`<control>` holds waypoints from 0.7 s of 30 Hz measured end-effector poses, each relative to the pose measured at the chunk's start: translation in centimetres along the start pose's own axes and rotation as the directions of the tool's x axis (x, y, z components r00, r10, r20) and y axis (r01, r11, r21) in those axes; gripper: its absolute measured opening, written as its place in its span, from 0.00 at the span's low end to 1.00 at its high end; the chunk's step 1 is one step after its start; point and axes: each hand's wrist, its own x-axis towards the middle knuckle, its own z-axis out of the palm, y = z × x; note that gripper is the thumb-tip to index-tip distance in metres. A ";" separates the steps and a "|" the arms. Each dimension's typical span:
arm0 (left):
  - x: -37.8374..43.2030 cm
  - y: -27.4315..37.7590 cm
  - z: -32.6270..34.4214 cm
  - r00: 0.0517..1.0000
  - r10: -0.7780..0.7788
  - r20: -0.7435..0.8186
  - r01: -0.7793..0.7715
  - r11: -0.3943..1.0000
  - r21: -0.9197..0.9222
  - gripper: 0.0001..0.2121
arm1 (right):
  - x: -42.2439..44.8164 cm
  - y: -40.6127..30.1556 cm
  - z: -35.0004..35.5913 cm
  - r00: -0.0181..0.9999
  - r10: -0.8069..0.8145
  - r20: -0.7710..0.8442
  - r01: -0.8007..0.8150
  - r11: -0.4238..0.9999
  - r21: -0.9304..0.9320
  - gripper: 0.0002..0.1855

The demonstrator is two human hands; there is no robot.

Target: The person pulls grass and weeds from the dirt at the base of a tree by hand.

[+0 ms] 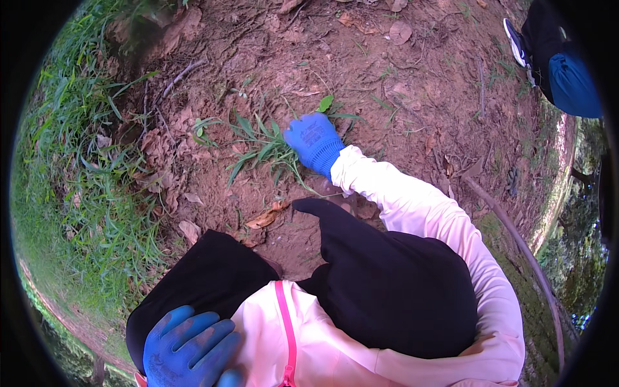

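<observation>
My right hand [312, 138], in a blue work glove, is closed at the base of a clump of grass [263, 142] on bare reddish soil. Long green blades fan out to its left, and a single green leaf [325, 103] shows just above the knuckles. The fingertips are hidden under the fist. My left hand [191, 346], in a matching glove with soil on its fingers, lies over my black trouser leg at the lower left, its fingers spread and nothing seen in it.
Dense grass [92, 203] covers the left side. Dry leaves [267, 216] and twigs [181, 77] lie on the soil. A long curved wooden handle [512, 232] lies at the right. Another person's shoe [515, 43] and blue-covered part [573, 84] show at the upper right.
</observation>
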 end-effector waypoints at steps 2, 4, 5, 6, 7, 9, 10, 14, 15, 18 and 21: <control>-0.1 -0.1 -0.3 1.000 0.000 0.019 0.000 1.000 -0.005 0.11 | -1.7 1.1 -1.7 0.994 0.106 -0.033 -0.106 0.994 0.008 0.12; -0.2 -0.1 -0.6 0.998 -0.023 0.061 0.023 1.000 -0.002 0.11 | -3.5 3.3 -2.3 0.949 0.291 -0.122 -0.286 0.956 0.061 0.14; -0.2 -0.1 -0.7 0.998 -0.015 0.064 0.016 1.000 -0.003 0.11 | -4.2 4.9 -2.5 0.916 0.370 -0.154 -0.368 0.929 0.044 0.15; -0.1 -0.1 -0.8 0.998 -0.011 0.061 0.011 1.000 -0.006 0.11 | -5.2 6.7 -3.1 0.873 0.449 -0.192 -0.453 0.891 0.024 0.15; 0.1 -0.2 -0.8 0.998 -0.002 0.060 0.002 1.000 -0.010 0.11 | -6.2 8.9 -3.4 0.832 0.499 -0.241 -0.512 0.859 0.011 0.16; 0.8 -0.3 -0.9 0.997 0.036 0.068 -0.034 0.999 -0.018 0.11 | -7.0 12.6 -3.4 0.773 0.562 -0.295 -0.589 0.808 -0.004 0.16; 1.1 -0.3 -0.9 0.996 0.044 0.076 -0.042 0.999 -0.024 0.11 | -6.9 14.1 -2.8 0.754 0.527 -0.392 -0.574 0.819 -0.003 0.17; 1.5 0.2 -0.7 0.995 0.032 0.093 -0.031 0.999 -0.015 0.10 | -4.0 17.5 -2.0 0.687 0.712 -0.145 -0.725 0.684 -0.074 0.23; 1.1 0.2 -0.5 0.997 0.019 0.079 -0.020 1.000 0.016 0.09 | -3.0 17.9 -1.7 0.651 0.736 -0.183 -0.752 0.659 -0.025 0.14; 1.0 0.3 -0.7 0.997 0.021 0.068 -0.023 0.999 0.032 0.09 | -3.5 18.0 -1.0 0.666 0.739 -0.102 -0.721 0.673 0.164 0.17; 1.4 0.3 -0.4 0.996 0.012 0.091 -0.012 1.000 -0.003 0.08 | -7.0 14.1 -0.8 0.772 0.614 -0.166 -0.579 0.786 0.218 0.15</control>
